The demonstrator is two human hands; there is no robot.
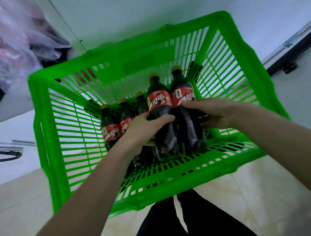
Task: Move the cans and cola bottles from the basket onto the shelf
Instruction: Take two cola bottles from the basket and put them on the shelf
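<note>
A bright green slatted basket point(44, 134) stands on the floor in front of me. Several cola bottles with red labels and yellow caps stand inside it. My left hand point(142, 131) wraps around one raised cola bottle point(160, 105). My right hand point(214, 113) grips a second raised bottle point(184, 95) beside it. Both bottles are lifted above the others and touch side by side. Three more bottles point(110, 130) stand lower at the left of the basket, partly hidden behind my left hand. No cans are visible.
A clear plastic bag point(6, 37) with reddish contents hangs at the upper left. White panels rise behind the basket, with a dark rail point(289, 59) at the right. A black cable point(0, 155) lies at the left. My dark trousers point(182, 227) are below.
</note>
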